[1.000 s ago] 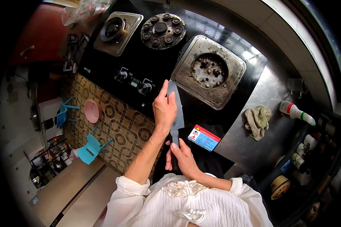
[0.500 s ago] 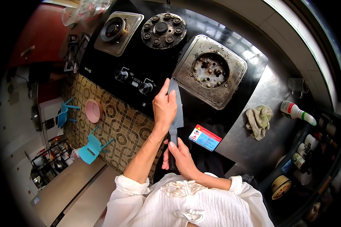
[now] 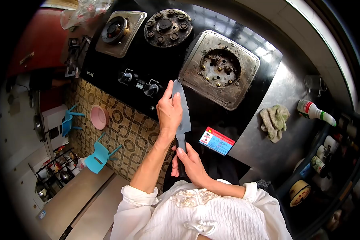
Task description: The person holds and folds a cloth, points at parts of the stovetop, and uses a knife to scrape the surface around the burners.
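Note:
A knife point(image 3: 183, 116) with a grey blade and black handle lies between my hands, its tip toward the stove's square metal burner plate point(image 3: 244, 64). My left hand point(image 3: 169, 111) is on the blade near the tip, fingers pressed against its side. Closed round the handle is my right hand point(image 3: 189, 163), low in front of my white shirt. The blade is above the front part of the black glass stove top point(image 3: 164, 64). A round burner piece point(image 3: 168, 28) sits on the stove beyond the hands.
Right of the stove, a crumpled cloth point(image 3: 274, 123) and a spray bottle point(image 3: 316, 113) lie on the metal counter point(image 3: 248, 148). A sticker point(image 3: 216, 141) is on the stove's near edge. A pink basin point(image 3: 99, 117) and blue chairs point(image 3: 97, 158) stand on the floor at left.
Both hands keep their hold on the knife. The blade's tip and my left hand have shifted slightly left. The stove appears a little further left and higher in view.

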Motion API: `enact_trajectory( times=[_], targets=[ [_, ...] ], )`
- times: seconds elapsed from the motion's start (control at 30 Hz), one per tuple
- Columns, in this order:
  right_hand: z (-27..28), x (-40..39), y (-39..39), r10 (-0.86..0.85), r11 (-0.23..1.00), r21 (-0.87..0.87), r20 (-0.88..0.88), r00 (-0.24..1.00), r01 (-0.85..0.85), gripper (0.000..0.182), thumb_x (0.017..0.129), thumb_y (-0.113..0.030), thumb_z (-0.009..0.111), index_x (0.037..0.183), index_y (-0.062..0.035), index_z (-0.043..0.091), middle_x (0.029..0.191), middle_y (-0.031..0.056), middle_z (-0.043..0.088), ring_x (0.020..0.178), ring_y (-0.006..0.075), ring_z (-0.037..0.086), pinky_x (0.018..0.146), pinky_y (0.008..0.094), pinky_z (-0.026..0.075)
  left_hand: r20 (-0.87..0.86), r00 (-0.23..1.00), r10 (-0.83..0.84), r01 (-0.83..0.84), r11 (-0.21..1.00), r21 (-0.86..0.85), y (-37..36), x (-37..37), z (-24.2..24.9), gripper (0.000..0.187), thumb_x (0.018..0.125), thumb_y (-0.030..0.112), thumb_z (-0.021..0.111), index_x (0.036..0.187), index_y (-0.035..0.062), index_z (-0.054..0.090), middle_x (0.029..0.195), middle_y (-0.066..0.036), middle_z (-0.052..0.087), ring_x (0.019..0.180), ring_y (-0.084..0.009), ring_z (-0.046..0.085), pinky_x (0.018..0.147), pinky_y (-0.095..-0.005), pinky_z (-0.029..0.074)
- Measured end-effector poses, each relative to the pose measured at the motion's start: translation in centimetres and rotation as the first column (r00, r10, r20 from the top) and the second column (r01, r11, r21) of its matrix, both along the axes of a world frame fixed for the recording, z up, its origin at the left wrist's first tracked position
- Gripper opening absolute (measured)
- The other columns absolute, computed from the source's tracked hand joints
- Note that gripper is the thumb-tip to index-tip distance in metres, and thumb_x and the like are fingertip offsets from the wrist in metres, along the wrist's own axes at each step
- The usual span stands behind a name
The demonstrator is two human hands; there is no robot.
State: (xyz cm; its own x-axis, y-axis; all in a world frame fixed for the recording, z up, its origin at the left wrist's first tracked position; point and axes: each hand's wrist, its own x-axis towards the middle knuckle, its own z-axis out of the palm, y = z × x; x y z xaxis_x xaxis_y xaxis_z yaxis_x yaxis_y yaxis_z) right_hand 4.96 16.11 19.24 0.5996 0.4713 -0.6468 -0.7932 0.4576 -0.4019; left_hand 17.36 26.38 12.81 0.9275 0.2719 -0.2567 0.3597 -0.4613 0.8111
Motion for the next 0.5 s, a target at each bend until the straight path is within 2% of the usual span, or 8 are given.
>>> enact_trajectory(
  times=[0.27,0.37,0.43,0.5],
  targets=[
    [-0.3,-0.2,0.3,-0.002,1.0,-0.026,0.026,1.0,0.003,0.034,0.105,-0.032,0.042,0.118,-0.0004,0.045,0.074,0.0081,0.057,0.057,0.0175,0.06,0.052,0.0273,0.048,-0.02,0.998,-0.051,0.053,0.994,0.091,-0.3,0.4,1.1,0.045,0.093,0.012,0.055,0.136,-0.0007,0.051,0.051,-0.006,0.043,0.045,-0.0144,0.039,0.049,-0.0319,0.037],
    [-0.2,-0.3,0.6,-0.019,1.0,0.015,-0.006,1.0,0.019,0.034,0.105,-0.031,0.041,0.118,-0.0004,0.045,0.074,0.0085,0.057,0.058,0.0181,0.061,0.053,0.0278,0.049,-0.019,0.997,-0.07,0.072,0.992,0.108,-0.4,0.6,1.3,0.045,0.093,0.012,0.055,0.136,0.0006,0.052,0.051,-0.008,0.043,0.045,-0.0158,0.04,0.049,-0.0334,0.038],
    [-0.1,-0.6,1.0,-0.064,0.998,0.026,-0.041,0.997,0.066,0.032,0.105,-0.032,0.041,0.113,-0.0013,0.044,0.075,0.0076,0.057,0.057,0.0165,0.063,0.05,0.0267,0.05,-0.087,0.991,-0.101,0.109,0.989,0.097,-0.6,0.7,1.8,0.045,0.092,0.013,0.055,0.136,0.0022,0.052,0.051,-0.009,0.042,0.046,-0.0168,0.041,0.05,-0.0345,0.039],
    [0.1,-0.6,1.1,-0.069,0.997,0.032,-0.029,0.997,0.07,0.031,0.105,-0.032,0.041,0.112,-0.0018,0.044,0.075,0.0077,0.057,0.057,0.0166,0.063,0.05,0.0266,0.05,-0.086,0.99,-0.112,0.12,0.988,0.098,-0.6,0.6,1.7,0.045,0.092,0.013,0.055,0.136,0.0027,0.052,0.052,-0.01,0.043,0.046,-0.0176,0.041,0.051,-0.0348,0.039]
  ],
)
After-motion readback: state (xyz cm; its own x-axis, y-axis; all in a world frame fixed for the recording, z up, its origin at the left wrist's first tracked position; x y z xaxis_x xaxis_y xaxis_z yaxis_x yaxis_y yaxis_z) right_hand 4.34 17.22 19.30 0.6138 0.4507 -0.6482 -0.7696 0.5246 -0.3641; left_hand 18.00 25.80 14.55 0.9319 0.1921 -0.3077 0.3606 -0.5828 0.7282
